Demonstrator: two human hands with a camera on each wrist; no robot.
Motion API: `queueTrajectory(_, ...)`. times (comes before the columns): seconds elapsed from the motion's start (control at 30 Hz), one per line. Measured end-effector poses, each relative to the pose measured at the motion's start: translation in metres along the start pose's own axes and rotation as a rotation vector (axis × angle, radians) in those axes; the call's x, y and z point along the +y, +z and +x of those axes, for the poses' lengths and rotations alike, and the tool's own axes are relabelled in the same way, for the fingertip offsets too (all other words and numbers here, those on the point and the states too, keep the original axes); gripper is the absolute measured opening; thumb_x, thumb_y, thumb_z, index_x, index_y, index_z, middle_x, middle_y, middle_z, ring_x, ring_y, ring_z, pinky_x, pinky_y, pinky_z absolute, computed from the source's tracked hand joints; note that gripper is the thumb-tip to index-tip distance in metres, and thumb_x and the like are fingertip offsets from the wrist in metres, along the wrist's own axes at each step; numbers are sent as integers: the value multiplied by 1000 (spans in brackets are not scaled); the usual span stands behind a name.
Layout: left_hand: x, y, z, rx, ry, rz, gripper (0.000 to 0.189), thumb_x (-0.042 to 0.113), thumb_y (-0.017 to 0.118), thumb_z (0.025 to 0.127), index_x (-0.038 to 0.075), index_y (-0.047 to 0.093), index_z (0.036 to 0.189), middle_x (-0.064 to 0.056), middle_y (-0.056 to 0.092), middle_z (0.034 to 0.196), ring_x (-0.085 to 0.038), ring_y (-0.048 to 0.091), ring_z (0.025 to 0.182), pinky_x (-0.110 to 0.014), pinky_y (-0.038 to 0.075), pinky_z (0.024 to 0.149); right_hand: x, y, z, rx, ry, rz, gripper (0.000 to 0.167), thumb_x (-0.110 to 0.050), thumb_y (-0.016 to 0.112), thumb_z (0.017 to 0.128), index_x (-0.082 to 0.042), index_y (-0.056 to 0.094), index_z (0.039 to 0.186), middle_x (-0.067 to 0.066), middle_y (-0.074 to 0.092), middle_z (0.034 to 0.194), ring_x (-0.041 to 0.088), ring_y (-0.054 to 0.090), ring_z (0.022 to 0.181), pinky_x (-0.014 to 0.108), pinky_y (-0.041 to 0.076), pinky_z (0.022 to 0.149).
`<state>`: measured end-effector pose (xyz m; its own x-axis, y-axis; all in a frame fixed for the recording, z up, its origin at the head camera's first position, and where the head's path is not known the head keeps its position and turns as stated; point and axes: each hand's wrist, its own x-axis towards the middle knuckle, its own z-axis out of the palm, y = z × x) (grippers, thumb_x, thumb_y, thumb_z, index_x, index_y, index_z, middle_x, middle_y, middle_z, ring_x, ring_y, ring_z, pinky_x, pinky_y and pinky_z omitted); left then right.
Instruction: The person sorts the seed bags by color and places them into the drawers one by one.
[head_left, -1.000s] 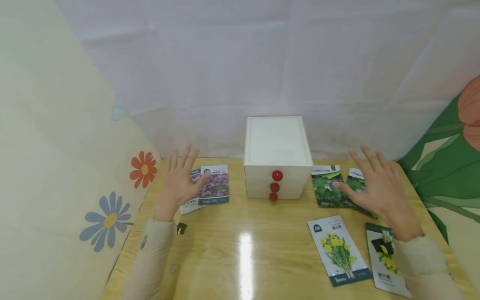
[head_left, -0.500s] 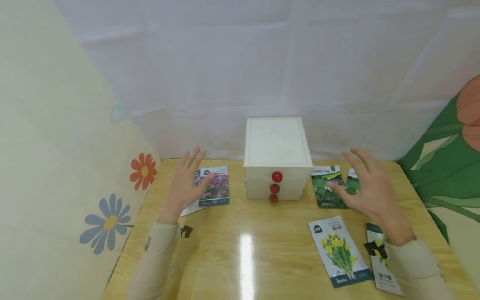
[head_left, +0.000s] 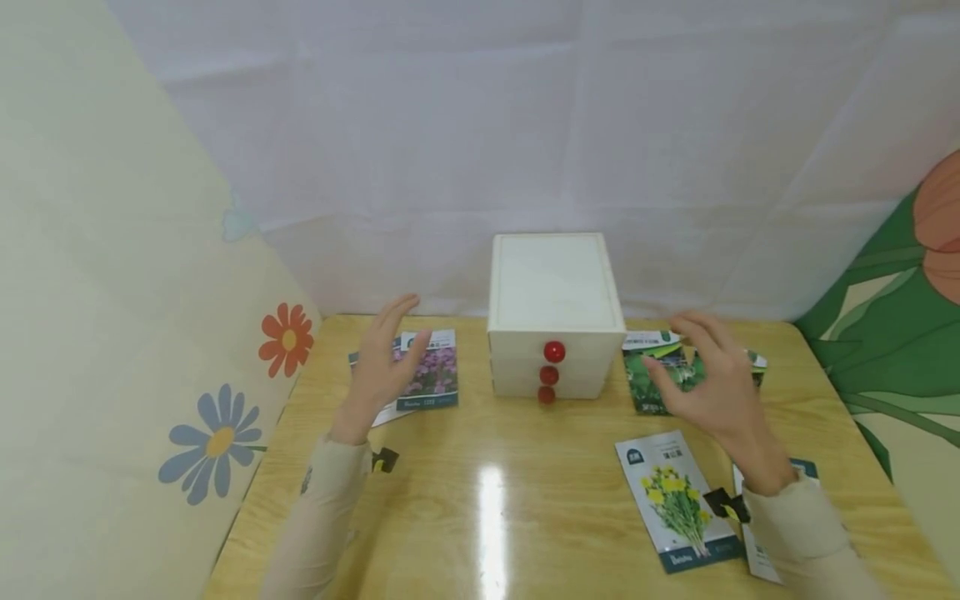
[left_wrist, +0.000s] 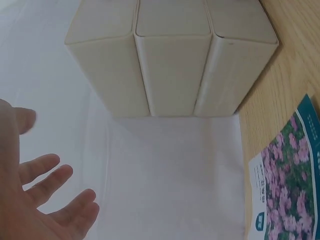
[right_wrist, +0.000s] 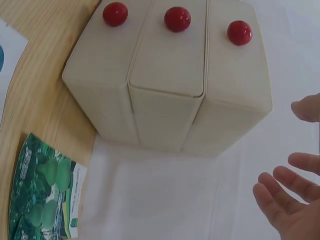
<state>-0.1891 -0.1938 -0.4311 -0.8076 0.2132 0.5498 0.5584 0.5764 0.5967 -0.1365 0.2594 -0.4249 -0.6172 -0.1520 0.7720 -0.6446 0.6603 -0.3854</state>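
Observation:
My left hand (head_left: 380, 371) hovers over the purple-flower seed packets (head_left: 437, 375) at the table's back left, fingers extended and thumb apart, holding nothing. Over the green seed packets (head_left: 645, 379) at the back right is my right hand (head_left: 716, 392), its fingers loosely bent and its grasp empty. Between the hands stands a white drawer box (head_left: 555, 287) with three red knobs (head_left: 554, 352) in a column down its front. Both wrist views show the box with its drawers closed, and neither hand touches it.
Below the right hand lies a yellow-flower seed packet (head_left: 675, 500). Another packet (head_left: 759, 562) is partly covered by the right sleeve. A white cloth (head_left: 420, 150) hangs behind the wooden table (head_left: 420, 525), and flower-printed panels (head_left: 112, 292) flank it.
Both hands have moved inward toward the box. The right hand's fingers have bent more, uncovering more of the rear green packet. Box and packets have stayed in place.

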Motion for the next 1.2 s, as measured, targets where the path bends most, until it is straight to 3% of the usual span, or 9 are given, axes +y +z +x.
queueTrajectory(0.1,3,4,2,30,35,-49,49,8,69,101,2,57,148,-17,57,155,-36,52,146,-59,48,117,-5,5,2,23,-14,14,70,-56,67,99,8,70,127,29,69,119,35,64,93,13,44,90)
queueTrajectory(0.2,4,7,4,43,47,-86,45,8,69,102,0,59,146,-18,59,151,-37,55,142,-58,54,112,-11,10,3,36,-12,29,65,-53,67,99,7,71,126,26,70,116,35,65,90,12,47,88)
queueTrajectory(0.37,8,12,4,37,24,-140,41,9,67,104,3,60,144,-17,60,150,-35,57,140,-54,55,113,-15,18,0,32,-13,48,49,-38,70,99,6,72,122,23,72,112,35,68,91,9,50,90)
queueTrajectory(0.53,9,19,7,55,45,-193,37,8,67,104,1,63,140,-21,62,146,-37,59,137,-57,57,110,-19,24,-1,8,-7,48,33,-15,74,90,5,73,115,21,72,105,31,69,88,8,49,85)
queueTrajectory(0.8,14,34,16,92,70,-278,33,0,69,100,-4,66,133,-23,65,140,-39,62,132,-57,58,108,-26,38,1,48,-59,71,28,-13,73,88,6,75,109,18,74,97,28,69,79,17,56,76)
queueTrajectory(1.03,38,38,23,75,74,-336,28,-10,61,100,-15,63,128,-35,63,135,-49,60,129,-62,56,108,-31,51,2,59,-66,114,27,-9,75,86,6,75,109,18,73,96,29,68,78,24,57,70)
queueTrajectory(1.2,57,37,24,48,80,-381,26,-13,59,100,-18,62,126,-38,61,133,-51,59,128,-63,56,107,-37,57,1,54,-45,146,28,-6,75,84,6,74,109,17,73,97,27,68,79,20,59,71)
